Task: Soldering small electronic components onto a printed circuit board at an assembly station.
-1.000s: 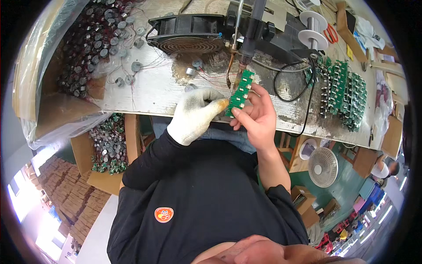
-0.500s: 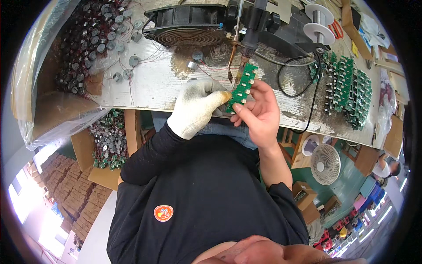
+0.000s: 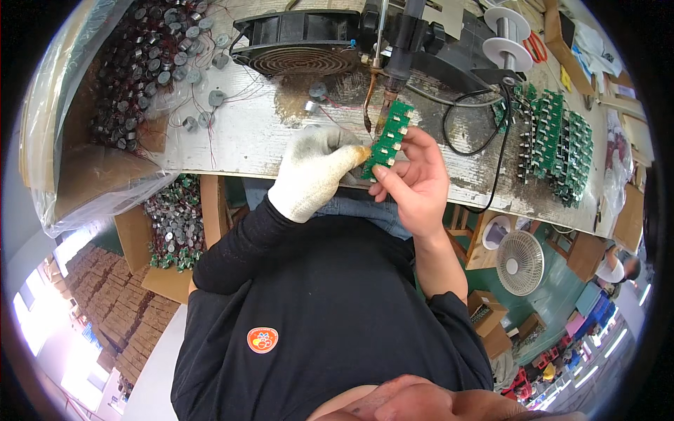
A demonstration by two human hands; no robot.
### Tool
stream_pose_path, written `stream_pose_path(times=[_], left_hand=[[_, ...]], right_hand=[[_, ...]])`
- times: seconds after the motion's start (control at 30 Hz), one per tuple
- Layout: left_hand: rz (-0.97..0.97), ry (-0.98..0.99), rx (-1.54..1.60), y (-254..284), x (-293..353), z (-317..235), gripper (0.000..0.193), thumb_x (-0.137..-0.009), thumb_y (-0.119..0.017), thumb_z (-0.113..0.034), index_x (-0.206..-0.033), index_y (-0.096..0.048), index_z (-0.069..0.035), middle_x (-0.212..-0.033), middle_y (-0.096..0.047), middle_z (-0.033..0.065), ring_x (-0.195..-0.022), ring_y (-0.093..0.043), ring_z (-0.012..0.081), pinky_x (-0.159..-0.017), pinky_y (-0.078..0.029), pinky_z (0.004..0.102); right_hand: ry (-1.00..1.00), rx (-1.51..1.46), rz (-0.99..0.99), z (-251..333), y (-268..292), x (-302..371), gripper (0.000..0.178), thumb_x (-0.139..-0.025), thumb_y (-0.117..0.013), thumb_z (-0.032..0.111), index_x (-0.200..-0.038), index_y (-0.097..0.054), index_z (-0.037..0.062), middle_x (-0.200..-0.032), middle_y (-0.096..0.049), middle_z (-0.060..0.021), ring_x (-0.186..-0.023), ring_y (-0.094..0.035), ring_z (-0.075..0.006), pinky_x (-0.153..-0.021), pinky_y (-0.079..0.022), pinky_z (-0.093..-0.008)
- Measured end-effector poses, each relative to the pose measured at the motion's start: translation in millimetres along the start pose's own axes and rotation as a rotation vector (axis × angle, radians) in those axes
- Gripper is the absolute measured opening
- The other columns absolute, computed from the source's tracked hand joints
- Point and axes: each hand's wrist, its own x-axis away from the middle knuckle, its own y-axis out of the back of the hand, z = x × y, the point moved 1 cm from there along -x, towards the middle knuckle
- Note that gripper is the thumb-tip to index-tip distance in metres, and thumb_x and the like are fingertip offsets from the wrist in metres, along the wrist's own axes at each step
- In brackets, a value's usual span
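Note:
My right hand (image 3: pixel 417 184) is bare and closed on a green circuit board strip (image 3: pixel 387 146), thumb on its lower end and fingers behind its right edge. Small pale metal parts sit in a row along the strip, which stands tilted over the table's front edge. My left hand (image 3: pixel 312 168) wears a white glove with a stained orange-brown fingertip. Its fingers are pinched together against the strip's left edge; whatever they hold is hidden. Just above the strip are a soldering iron (image 3: pixel 400 59) in a stand and a dark, thin metal tip (image 3: pixel 368 105).
Small round motors (image 3: pixel 151 77) with red wires are heaped at the left. A black fan (image 3: pixel 298 45) stands behind my hands. A solder spool (image 3: pixel 507 38), a black cable (image 3: pixel 449 130) and stacked green boards (image 3: pixel 562 144) are at the right. Below the table, a carton (image 3: pixel 210 210) holds more parts.

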Motion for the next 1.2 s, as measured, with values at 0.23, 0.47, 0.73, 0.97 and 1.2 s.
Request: stream_pose_path(times=[0.23,0.47,0.73,0.97,1.2], left_hand=[[-0.019,0.032,0.011,-0.8,2.1,5.1,0.023,-0.087,-0.059,-0.017,-0.093,-0.064,0.005,-0.081,-0.065,0.0072,-0.068,-0.060,0.0102,-0.061,-0.050,0.0238],[-0.039,0.025,0.018,-2.1,4.4,0.7,0.024,-0.088,-0.058,-0.017,-0.094,-0.064,0.005,-0.082,-0.065,0.0077,-0.069,-0.060,0.0106,-0.061,-0.050,0.0245],[-0.096,0.026,0.060,-4.5,3.5,-1.1,0.018,-0.088,-0.059,-0.016,-0.092,-0.062,0.001,-0.077,-0.062,0.0054,-0.067,-0.059,0.0107,-0.059,-0.049,0.0232],[-0.099,0.010,0.034,-5.3,3.4,-3.0,0.024,-0.088,-0.058,-0.017,-0.092,-0.064,0.006,-0.080,-0.064,0.0081,-0.071,-0.060,0.0108,-0.063,-0.049,0.0246],[-0.108,-0.006,0.064,-4.4,0.4,5.3,0.019,-0.089,-0.059,-0.017,-0.092,-0.062,0.001,-0.076,-0.062,0.0057,-0.064,-0.059,0.0104,-0.057,-0.048,0.0230]], right_hand=[[-0.016,0.002,-0.011,-3.3,0.4,3.9,0.052,-0.080,-0.059,-0.011,-0.127,-0.036,-0.0024,-0.111,-0.055,-0.0149,-0.065,-0.062,-0.0139,-0.049,-0.050,-0.0210],[-0.021,-0.003,-0.010,-4.8,0.8,4.6,0.052,-0.081,-0.059,-0.011,-0.127,-0.036,-0.0025,-0.111,-0.054,-0.0151,-0.065,-0.062,-0.0137,-0.048,-0.049,-0.0209],[-0.008,-0.003,0.004,-4.1,0.1,5.3,0.052,-0.080,-0.059,-0.011,-0.127,-0.036,-0.0030,-0.112,-0.054,-0.0150,-0.065,-0.062,-0.0136,-0.048,-0.048,-0.0205],[-0.007,-0.001,-0.001,0.0,-0.8,5.1,0.052,-0.081,-0.059,-0.011,-0.126,-0.036,-0.0033,-0.112,-0.054,-0.0152,-0.065,-0.062,-0.0139,-0.049,-0.049,-0.0209],[-0.003,0.005,-0.006,-2.4,-0.3,5.7,0.052,-0.080,-0.059,-0.011,-0.126,-0.036,-0.0036,-0.111,-0.054,-0.0156,-0.065,-0.062,-0.0142,-0.049,-0.049,-0.0211]])
